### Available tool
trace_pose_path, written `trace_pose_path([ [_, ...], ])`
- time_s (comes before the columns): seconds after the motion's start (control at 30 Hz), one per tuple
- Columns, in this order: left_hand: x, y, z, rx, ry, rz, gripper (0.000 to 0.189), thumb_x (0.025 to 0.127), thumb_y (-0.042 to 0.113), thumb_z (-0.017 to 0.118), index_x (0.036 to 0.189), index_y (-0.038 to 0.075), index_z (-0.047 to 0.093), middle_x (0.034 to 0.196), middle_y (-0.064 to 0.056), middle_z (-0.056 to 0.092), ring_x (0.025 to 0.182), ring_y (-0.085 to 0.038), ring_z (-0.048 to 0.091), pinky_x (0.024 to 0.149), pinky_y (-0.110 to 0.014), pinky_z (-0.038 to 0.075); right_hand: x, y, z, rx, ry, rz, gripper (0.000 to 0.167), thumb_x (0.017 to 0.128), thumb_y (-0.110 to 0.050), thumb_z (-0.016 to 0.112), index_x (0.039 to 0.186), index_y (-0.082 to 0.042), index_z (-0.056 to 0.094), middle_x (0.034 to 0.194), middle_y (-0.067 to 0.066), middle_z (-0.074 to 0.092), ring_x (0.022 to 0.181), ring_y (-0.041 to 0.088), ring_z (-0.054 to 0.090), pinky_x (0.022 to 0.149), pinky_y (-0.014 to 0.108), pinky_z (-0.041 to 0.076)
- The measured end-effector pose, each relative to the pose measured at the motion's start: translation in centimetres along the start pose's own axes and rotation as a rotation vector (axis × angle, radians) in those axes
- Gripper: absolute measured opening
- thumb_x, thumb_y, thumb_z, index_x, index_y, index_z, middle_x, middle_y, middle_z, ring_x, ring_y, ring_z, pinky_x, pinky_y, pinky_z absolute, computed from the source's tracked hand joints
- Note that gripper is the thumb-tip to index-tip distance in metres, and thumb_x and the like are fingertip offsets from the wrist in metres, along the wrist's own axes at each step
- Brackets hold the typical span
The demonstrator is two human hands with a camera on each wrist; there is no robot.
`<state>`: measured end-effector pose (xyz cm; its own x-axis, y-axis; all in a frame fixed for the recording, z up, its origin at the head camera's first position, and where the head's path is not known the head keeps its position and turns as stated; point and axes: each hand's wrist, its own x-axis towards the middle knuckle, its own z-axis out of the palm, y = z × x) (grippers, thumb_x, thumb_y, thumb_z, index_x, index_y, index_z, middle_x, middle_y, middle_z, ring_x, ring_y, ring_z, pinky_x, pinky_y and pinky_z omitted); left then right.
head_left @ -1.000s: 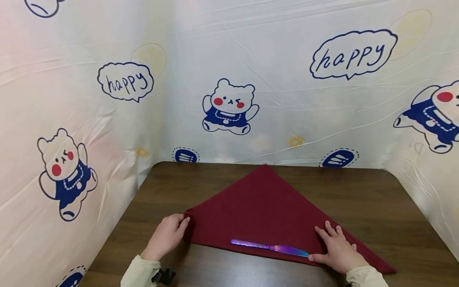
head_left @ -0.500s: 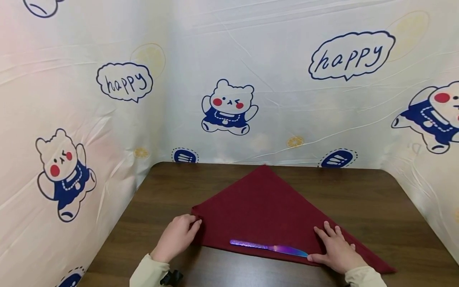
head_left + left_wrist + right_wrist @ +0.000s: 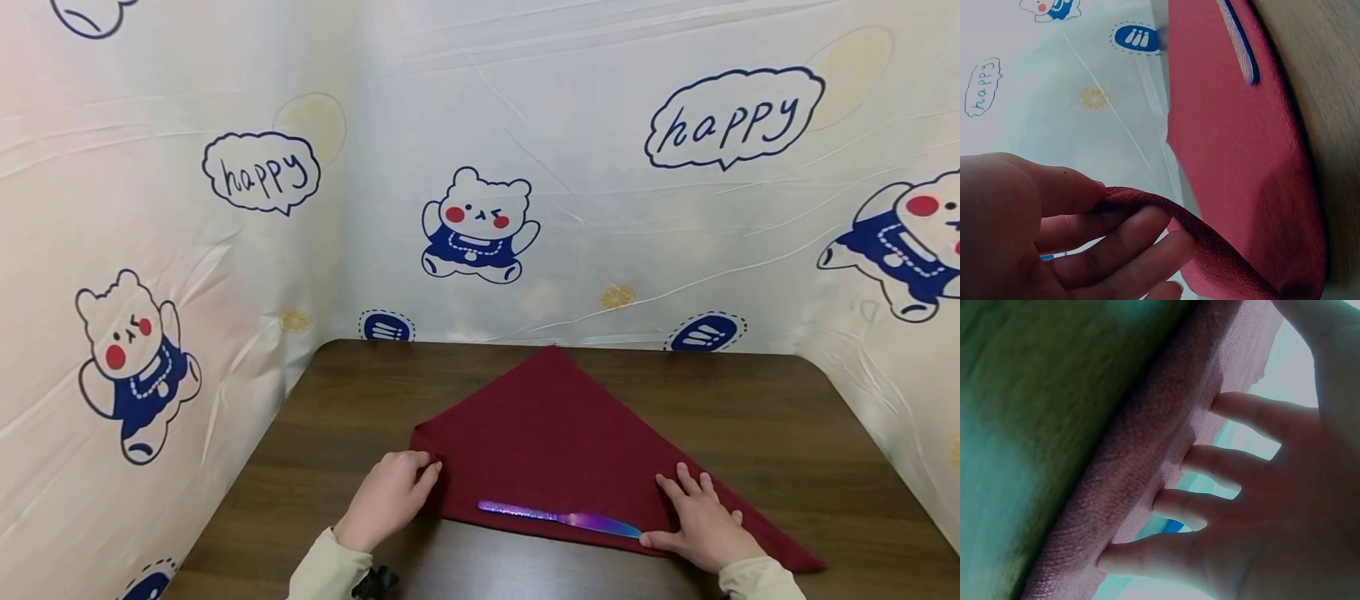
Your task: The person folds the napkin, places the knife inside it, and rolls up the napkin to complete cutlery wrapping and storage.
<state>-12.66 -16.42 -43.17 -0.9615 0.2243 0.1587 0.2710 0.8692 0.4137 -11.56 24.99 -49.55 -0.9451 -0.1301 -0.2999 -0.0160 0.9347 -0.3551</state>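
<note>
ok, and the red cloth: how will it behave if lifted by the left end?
Probably floppy: the red cloth bends into a soft raised fold where the left hand pinches it. Likely not slippery, given the matte, woven surface. The knife lies on it along the near edge, so lifting might make that shift or slide.

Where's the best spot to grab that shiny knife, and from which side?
Probably the handle, pinched across its narrow width, coming from the left: it lies flat on the cloth, pointing that way, while the blade reaches toward the right hand.
</note>
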Motion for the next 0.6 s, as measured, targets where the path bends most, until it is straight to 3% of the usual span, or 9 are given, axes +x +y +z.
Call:
trace_pose_path([
  [0.33, 0.3, 1.6, 0.5, -0.032, -0.027, 0.04, 0.036, 0.092, 0.017, 0.063, 0.059, 0.02, 0.049, 0.051, 0.011, 0.039, 0.051, -0.005, 0.035, 0.053, -0.02, 0.035, -0.1, 0.0, -0.1, 0.005, 0.004, -0.006, 0.104, 0.066, -0.071, 0.071, 0.14, -0.002, 0.047, 0.149, 0.036, 0.028, 0.131, 0.066, 0.02, 0.078, 0.086, 0.025],
  [0.6, 0.5, 2.8, 1.2, -0.03, -0.011, 0.125, 0.036, 0.093, 0.017, 0.061, 0.059, 0.02, 0.05, 0.054, 0.012, 0.044, 0.055, -0.002, 0.042, 0.057, -0.021, 0.039, -0.1, 0.0, -0.2, -0.001, 0.015, -0.018, 0.103, 0.066, -0.07, 0.072, 0.139, -0.002, 0.048, 0.149, 0.036, 0.028, 0.131, 0.066, 0.021, 0.077, 0.086, 0.026],
])
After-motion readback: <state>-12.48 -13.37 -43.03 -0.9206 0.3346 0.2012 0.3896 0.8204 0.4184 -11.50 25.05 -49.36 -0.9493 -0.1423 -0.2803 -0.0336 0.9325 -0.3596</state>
